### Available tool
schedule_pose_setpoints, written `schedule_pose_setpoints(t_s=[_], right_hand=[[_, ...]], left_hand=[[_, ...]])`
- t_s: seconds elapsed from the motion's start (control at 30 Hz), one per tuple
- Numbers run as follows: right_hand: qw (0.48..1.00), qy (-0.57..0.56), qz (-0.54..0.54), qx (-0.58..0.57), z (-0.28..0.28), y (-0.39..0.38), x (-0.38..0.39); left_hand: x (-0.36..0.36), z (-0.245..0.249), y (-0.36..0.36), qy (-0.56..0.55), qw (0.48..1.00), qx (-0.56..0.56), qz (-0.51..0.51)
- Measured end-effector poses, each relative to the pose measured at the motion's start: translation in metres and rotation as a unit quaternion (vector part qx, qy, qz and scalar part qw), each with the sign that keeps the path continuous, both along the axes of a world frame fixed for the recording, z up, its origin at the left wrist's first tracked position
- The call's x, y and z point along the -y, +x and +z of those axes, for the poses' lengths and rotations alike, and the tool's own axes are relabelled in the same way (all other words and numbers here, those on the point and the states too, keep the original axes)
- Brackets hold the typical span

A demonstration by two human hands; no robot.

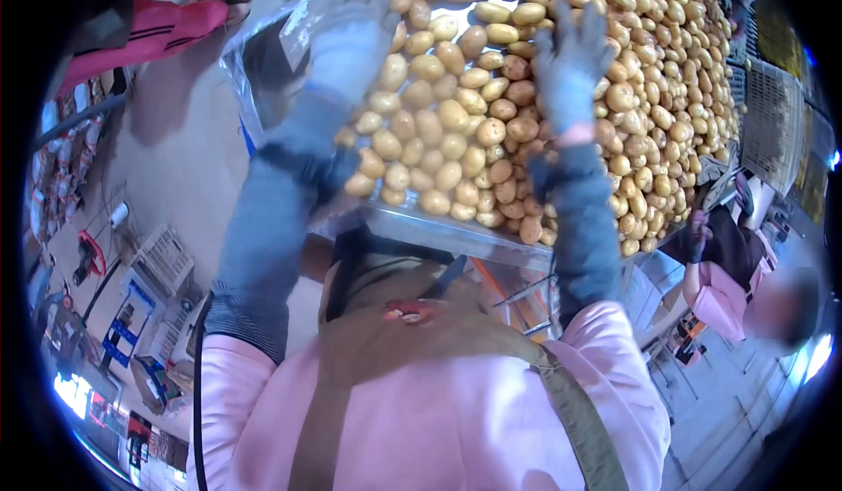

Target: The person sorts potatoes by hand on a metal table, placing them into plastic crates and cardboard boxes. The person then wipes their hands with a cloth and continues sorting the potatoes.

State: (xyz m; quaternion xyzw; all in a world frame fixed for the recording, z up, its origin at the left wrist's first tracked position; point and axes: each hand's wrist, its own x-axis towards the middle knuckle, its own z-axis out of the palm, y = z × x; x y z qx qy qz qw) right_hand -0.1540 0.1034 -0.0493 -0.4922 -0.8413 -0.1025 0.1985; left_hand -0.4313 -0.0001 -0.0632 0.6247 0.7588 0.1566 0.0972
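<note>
Many yellow-brown potatoes (pixel 447 118) lie in a broad heap on a metal-edged sorting table (pixel 456 232). My left hand (pixel 351 43), in a grey glove, is at the left side of the heap, next to the metal rim. It is somewhat blurred, but its fingers look stretched out flat, with no potato visible in it. Farther right, my right hand (pixel 572 61), also gloved, lies over the potatoes with its fingers spread and pointing away from me. Dark sleeve covers reach up both forearms.
On the right stands a co-worker (pixel 728 289) in a pink top, near the heap's edge. Another person's pink-clad leg (pixel 171 30) shows at upper left. Plastic crates (pixel 772 122) are stacked at far right, and another crate (pixel 167 258) is on the left.
</note>
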Motion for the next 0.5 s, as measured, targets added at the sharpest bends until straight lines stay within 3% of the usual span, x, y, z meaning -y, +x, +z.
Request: schedule_pose_setpoints(t_s=[0.03,0.1,0.13,0.23,0.27,0.33,0.37,0.43,0.47,0.5], right_hand=[[0.998,-0.017,0.05,-0.031,0.004,-0.005,0.033],[0.978,-0.12,0.064,0.156,0.024,-0.02,0.118],[0.975,-0.171,0.11,0.088,0.026,-0.013,0.146],[0.983,-0.131,0.085,0.1,0.015,0.019,0.147],[0.985,-0.093,0.079,0.125,0.007,0.03,0.134],[0.982,-0.122,0.015,0.14,0.012,0.034,0.096],[0.987,-0.074,0.018,0.142,0.012,0.044,0.078],[0.995,-0.012,0.013,0.102,0.001,0.06,0.03],[0.986,0.024,-0.019,0.162,0.005,0.059,0.012],[0.988,0.036,-0.014,0.149,0.007,0.062,-0.003]], left_hand=[[-0.018,0.001,0.0,-0.038,0.999,-0.014,-0.011],[-0.048,0.006,0.001,-0.117,0.992,-0.044,-0.036],[-0.055,-0.005,0.001,-0.115,0.991,-0.055,-0.046],[-0.056,-0.017,0.001,-0.119,0.98,-0.137,-0.085],[-0.054,-0.012,0.004,-0.119,0.984,-0.105,-0.083],[-0.051,-0.006,0.001,-0.115,0.99,-0.041,-0.077],[-0.048,-0.01,-0.005,-0.091,0.993,0.017,-0.079],[-0.031,-0.005,0.005,0.018,0.992,0.104,-0.073],[-0.018,0.004,0.01,0.072,0.984,0.147,-0.071],[-0.003,0.024,0.026,0.069,0.955,0.286,-0.03]])
